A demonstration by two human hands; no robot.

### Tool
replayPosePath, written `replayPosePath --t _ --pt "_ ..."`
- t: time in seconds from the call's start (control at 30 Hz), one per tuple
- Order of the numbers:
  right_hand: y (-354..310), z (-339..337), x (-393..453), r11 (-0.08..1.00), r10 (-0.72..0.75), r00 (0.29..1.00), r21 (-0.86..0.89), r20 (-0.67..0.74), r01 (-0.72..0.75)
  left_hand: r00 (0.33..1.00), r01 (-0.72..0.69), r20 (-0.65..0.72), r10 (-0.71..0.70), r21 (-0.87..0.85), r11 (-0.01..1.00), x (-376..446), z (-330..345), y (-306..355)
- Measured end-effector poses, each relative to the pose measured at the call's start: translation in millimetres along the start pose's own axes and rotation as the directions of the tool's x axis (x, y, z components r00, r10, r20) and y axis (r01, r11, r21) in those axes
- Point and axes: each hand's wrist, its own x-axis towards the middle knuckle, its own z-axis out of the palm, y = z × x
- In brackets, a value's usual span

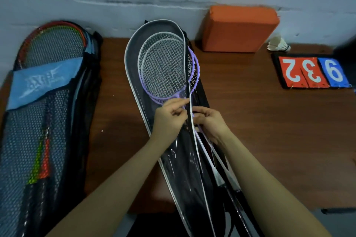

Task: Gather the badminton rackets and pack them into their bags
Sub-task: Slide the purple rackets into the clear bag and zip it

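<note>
Head view: both hands meet over the middle of a long black racket bag with white piping and a clear plastic front [179, 159], which lies on the dark brown wooden table [260, 121]. The left hand [170, 119] has its fingers curled, pinching the bag's white edge near the throats of the rackets. The right hand [209, 121], just beside it across that edge, also has its fingers curled and pinches at the bag's opening — exactly what sits between its fingertips cannot be told. Beyond the hands, two rackets with white-and-lilac frames and white strings [163, 69] lie inside the open bag, heads overlapping; their thin shafts run back under the right wrist. Well to the left of the left hand lies a black mesh bag with a light blue panel [38, 111], holding red and green rackets [54, 44]. Far beyond the right hand sit an orange foam block [238, 29], a white shuttlecock [279, 44] and red-and-blue number cards [312, 72].
</note>
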Motion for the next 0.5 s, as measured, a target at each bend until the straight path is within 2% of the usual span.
replayPosePath --t 0.1,0.23,0.37,0.5 --pt "-3 17 15 0.992 -0.062 0.998 -0.115 -0.009 0.061 0.997 0.075 0.003 -0.075 -0.023 0.997 -1 -15 -7" --pt "6 29 26 0.908 -0.175 0.984 -0.392 -0.034 0.148 0.995 0.098 -0.012 -0.099 -0.048 0.994 3 -27 -18" --pt "13 21 23 0.756 -0.221 0.975 -0.634 -0.011 0.164 0.999 0.051 0.017 -0.050 -0.085 0.995 4 -30 -25" --pt "17 6 -1 0.608 -0.319 0.947 -0.772 -0.024 0.185 0.999 0.049 -0.001 -0.049 -0.043 0.998 -3 -21 -31"
